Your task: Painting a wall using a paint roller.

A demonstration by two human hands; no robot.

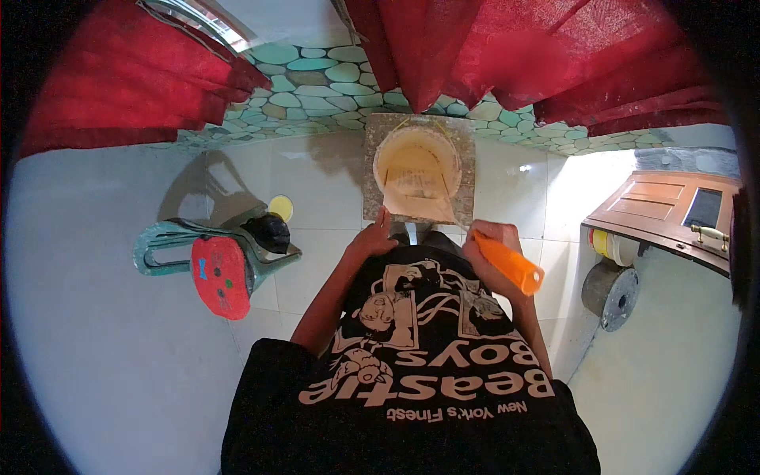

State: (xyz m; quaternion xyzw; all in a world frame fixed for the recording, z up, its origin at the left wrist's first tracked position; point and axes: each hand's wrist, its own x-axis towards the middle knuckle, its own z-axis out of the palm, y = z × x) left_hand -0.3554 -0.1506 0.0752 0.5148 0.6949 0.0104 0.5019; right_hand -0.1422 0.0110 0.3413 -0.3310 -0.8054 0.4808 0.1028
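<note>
The floor (119, 332) is pale and shiny, and red curtains (507, 55) hang at the top over a wall of green and brown pebble tiles (317, 87). A cream bucket (417, 162) sits on a gray stone slab (467, 158) at about twelve o'clock from the person, just past both hands. The left hand (372, 237) is open and rests at the near edge of the slab, touching or almost touching it. The right hand (491, 241) is closed around an orange handle (511, 264). The handle's long side runs from ten o'clock to four o'clock, with the far end pointing up toward the bucket. Both hands sit about equally near the bucket. A green plastic chair (206, 253) with a red round thing (220, 277) on it stands at nine o'clock. A brown wooden door (657, 206) lies at three o'clock.
</note>
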